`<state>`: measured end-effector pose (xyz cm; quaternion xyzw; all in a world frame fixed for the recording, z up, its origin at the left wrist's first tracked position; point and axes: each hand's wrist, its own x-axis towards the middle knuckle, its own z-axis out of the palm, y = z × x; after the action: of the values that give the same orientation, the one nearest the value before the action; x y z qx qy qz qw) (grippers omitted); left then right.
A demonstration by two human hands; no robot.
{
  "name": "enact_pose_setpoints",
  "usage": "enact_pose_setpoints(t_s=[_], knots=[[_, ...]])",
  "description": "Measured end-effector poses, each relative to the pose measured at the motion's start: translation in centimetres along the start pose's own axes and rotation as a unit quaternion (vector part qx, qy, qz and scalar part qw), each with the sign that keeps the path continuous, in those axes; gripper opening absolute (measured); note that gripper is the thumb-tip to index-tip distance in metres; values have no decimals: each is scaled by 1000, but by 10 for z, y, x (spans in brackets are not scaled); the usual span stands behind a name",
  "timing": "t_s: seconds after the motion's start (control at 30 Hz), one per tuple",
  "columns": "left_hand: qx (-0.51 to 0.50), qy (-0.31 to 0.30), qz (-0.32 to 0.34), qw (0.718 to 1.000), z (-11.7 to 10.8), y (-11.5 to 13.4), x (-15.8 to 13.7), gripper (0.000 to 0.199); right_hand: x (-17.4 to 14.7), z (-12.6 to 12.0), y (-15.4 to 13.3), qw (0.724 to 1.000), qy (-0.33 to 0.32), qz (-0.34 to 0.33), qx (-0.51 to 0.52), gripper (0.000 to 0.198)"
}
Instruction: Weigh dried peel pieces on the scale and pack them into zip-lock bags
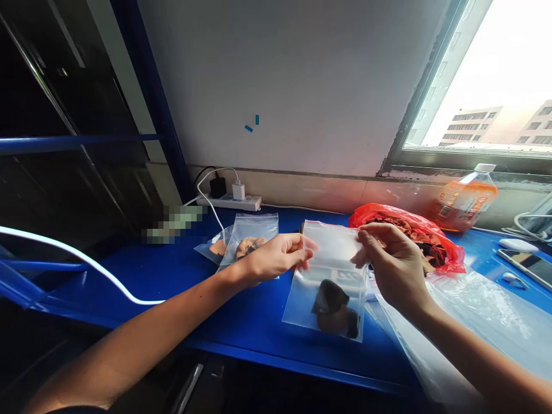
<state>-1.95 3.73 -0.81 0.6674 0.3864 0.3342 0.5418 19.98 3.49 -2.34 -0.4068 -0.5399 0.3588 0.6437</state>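
Observation:
A clear zip-lock bag (297, 310) with a red line along its top hangs upright between my hands, above the blue tabletop. Dark brown dried pieces (331, 302), like leaves or petals, lie in its lower part. My left hand (282, 256) pinches the bag's left edge near the top. At the upper right corner, my right hand (394, 264) grips it between thumb and fingers. Behind my left hand, another zip-lock bag (259, 225) with tan dried pieces rests on the table, overlapping a further bag (215, 248).
A red plastic bag (360, 214) full of dried brown pieces sits behind my right hand. Clear plastic bags (487, 305) spread at right, near a phone (528, 267) and white case (517, 245). A bottle (466, 198) leans by the window. A power strip (228, 201) lies along the wall.

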Motion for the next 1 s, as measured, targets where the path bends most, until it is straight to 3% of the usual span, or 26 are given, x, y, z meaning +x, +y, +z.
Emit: enact_pose_setpoints(t_s=[0.23,0.43,0.57,0.7,0.83,0.9,1.0], knots=[[21,-12,32,999,-6,6,1,30,5,-2,4,1000,-10,17,-22,29],[97,98,62,988,-10,10,1,18,2,2,3,996,-76,40,-5,30],[128,124,76,981,-12,7,3,17,-2,2,3,993,-111,28,-42,29],[171,144,97,970,-12,7,2,17,1,-2,7,972,-132,-92,-174,24],[234,157,131,951,1,8,-5,13,-2,-1,2,898,-147,-266,-319,31],[305,148,189,922,10,5,-10,12,-7,3,-2,868,-165,-317,-346,32],[407,114,286,860,23,-1,-14,14,-16,9,-4,844,-201,-350,-352,32]])
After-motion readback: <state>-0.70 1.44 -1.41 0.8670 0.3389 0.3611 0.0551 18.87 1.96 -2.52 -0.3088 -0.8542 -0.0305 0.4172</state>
